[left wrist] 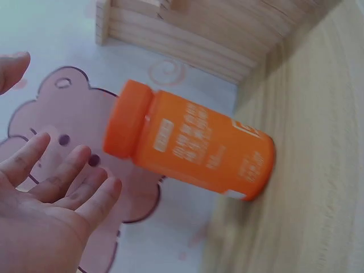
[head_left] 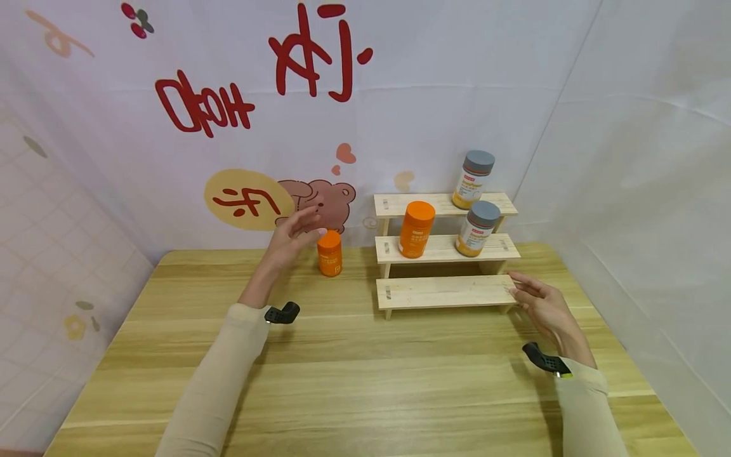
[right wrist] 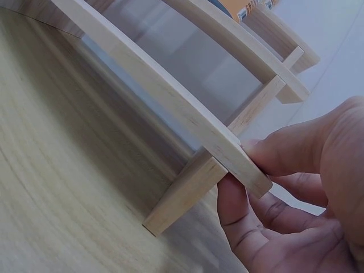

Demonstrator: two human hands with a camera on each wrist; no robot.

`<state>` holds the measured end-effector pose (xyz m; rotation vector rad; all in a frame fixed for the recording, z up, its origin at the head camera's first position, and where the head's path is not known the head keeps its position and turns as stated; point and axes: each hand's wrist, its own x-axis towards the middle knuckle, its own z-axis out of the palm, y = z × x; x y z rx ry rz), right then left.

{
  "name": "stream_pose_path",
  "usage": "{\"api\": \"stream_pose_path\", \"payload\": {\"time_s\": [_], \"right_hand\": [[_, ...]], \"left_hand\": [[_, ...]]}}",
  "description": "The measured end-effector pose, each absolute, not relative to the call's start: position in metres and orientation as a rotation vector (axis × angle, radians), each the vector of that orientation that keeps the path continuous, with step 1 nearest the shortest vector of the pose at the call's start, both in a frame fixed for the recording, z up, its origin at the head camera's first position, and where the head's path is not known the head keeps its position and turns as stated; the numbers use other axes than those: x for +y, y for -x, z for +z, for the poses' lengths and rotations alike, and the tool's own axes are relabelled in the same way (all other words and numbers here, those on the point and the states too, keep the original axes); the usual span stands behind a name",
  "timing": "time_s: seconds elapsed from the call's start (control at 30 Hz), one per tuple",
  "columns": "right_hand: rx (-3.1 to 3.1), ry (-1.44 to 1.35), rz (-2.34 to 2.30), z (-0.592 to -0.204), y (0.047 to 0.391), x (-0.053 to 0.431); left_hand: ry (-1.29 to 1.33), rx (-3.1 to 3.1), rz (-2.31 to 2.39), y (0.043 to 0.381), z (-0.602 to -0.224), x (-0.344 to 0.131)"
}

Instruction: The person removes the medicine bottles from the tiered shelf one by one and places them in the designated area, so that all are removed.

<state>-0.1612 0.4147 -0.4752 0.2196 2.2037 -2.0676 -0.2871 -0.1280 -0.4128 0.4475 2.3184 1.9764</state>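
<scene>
An orange supplement bottle [head_left: 330,254] stands upright on the table, left of a three-step wooden display rack [head_left: 445,292]. My left hand [head_left: 294,233] is beside its cap, fingers spread and relaxed. In the left wrist view a gap shows between the fingertips [left wrist: 108,190] and the orange bottle [left wrist: 199,145]. At the rack's right end, my right hand [head_left: 542,308] pinches the lowest board. The right wrist view shows the thumb over the board [right wrist: 170,96] and a finger under it, close by the rack's leg [right wrist: 185,193].
On the middle step stand another orange bottle [head_left: 417,230] and a grey-capped bottle [head_left: 477,230]. A second grey-capped bottle [head_left: 473,180] is on the top step. Behind the wooden table [head_left: 365,381] hangs a printed white cloth [head_left: 445,95], with more cloth along both sides.
</scene>
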Motion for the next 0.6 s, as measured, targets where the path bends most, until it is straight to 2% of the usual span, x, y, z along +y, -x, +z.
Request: {"api": "stream_pose_path", "payload": {"time_s": [0.6], "right_hand": [[2.218, -0.211, -2.050, -0.480, 0.162, 0.418]], "left_hand": [[-0.603, 2.290, 1.987, 0.285, -0.362, -0.103]]}}
